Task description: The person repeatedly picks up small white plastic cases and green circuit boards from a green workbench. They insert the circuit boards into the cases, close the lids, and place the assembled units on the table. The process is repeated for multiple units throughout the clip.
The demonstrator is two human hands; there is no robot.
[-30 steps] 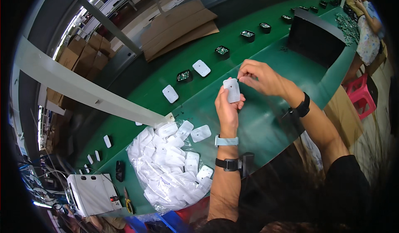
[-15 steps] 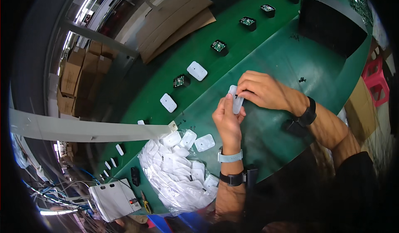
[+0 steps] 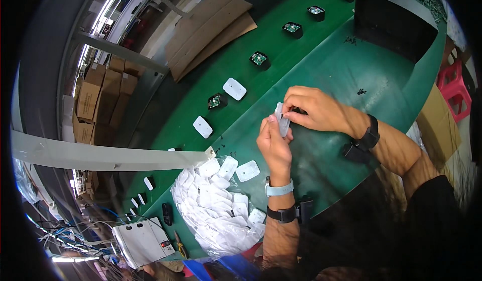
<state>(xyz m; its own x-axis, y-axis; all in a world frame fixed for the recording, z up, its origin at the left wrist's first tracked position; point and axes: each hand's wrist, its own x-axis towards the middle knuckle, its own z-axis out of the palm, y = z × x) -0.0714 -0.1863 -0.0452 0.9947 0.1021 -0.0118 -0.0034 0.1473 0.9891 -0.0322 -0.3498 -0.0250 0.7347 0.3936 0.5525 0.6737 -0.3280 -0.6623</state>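
My left hand is closed on a white plastic cover, holding it tilted above the green bench with the thumb along its near side. My right hand is pinched at the upper right edge of this cover. A dark spot shows between its curled fingers, but what they grip is too small to make out. Left of my left forearm lies a clear bag of many white covers. One loose cover rests at its edge. Small black pieces lie on the bench beyond my right wrist.
Along the green belt stand black housings with green circuit boards, and white covers. A black bin is at the far right. Nearer left are a pale metal bar, a white box and pliers.
My right fingers have shifted slightly along the cover, and the black speck seen on it before is no longer visible there. The cover is turned more edge-on. The whole view has shifted a little.
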